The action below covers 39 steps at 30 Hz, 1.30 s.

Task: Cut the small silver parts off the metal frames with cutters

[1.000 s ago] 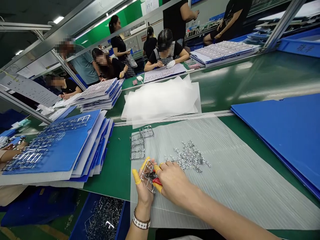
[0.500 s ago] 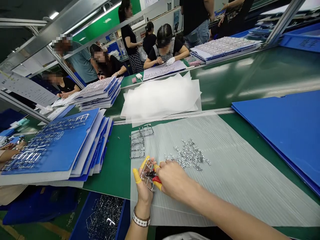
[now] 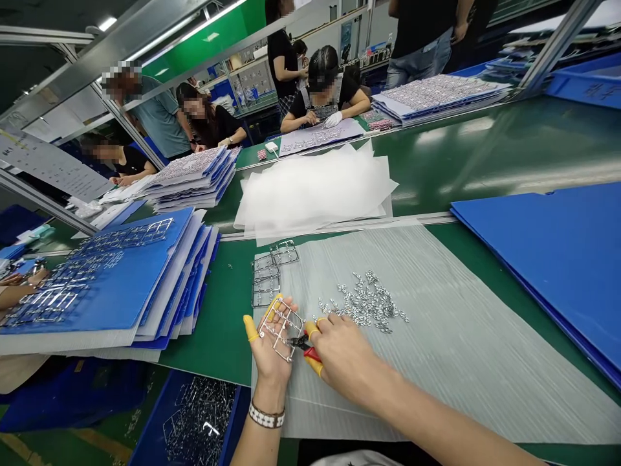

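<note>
A silvery sprue frame [image 3: 280, 327] with small parts across it rests in my left hand [image 3: 270, 353]. The palm faces up, with yellow covers on the thumb and a finger. My right hand [image 3: 342, 349], also with yellow finger covers, is closed around red-handled side cutters [image 3: 306, 347]. Their dark jaws reach into the frame's right side; whether they touch a part is too small to tell. Beyond my hands, loose silvery parts [image 3: 369, 301] lie piled on a translucent foam sheet [image 3: 466, 349]. More sprue frames [image 3: 266, 278] lie at that sheet's left edge.
At left stands a stack of blue boards [image 3: 140, 272] bearing sprue frames. A blue bin [image 3: 233, 414] below holds discarded frames. White sheets [image 3: 315, 188] lie ahead, and a blue board [image 3: 548, 246] lies at right. Across the bench a co-worker [image 3: 323, 90] bends over parts.
My left hand has shifted slightly left and turned its palm up, so the sprue frame faces me more fully. The cutters have moved from the frame's middle to its right side.
</note>
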Tool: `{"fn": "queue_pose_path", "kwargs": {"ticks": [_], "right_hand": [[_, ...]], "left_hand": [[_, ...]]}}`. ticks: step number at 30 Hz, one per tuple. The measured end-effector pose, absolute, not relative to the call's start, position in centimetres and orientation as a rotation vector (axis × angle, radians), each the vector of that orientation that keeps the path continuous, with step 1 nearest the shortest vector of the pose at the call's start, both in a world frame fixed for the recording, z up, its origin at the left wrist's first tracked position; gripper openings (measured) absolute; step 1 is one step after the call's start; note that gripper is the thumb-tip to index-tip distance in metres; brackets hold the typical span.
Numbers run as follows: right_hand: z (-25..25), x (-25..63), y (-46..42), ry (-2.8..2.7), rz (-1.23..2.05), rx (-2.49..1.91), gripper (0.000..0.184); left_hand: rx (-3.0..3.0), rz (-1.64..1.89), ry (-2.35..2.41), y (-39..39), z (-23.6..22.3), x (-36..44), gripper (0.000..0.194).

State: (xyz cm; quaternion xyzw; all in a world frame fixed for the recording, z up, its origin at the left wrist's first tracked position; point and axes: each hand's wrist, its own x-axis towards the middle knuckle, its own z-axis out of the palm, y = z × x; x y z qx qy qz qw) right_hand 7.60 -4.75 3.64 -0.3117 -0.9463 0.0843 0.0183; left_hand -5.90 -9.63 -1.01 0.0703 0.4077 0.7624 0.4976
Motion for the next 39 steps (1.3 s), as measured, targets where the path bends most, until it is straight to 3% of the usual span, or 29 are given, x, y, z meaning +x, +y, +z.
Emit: {"fn": "queue_pose_path", "kwargs": {"ticks": [16, 26, 39], "right_hand": [[3.4, 7.0, -4.9, -2.965, 0.295, -0.966, 0.025], [4.4, 6.8, -4.4, -3.073, 0.293, -0.831, 0.012], [5.0, 7.7, -2.5, -2.949, 0.248, -1.091, 0.024]], "left_hand": [[0.231, 1.865, 1.066, -9.7, -1.2, -5.2, 0.072], [0.300, 1.885, 1.099, -9.9, -1.2, -5.1, 0.068], [0.265, 1.882, 0.994, -9.6, -0.3, -5.0, 0.070]]}}
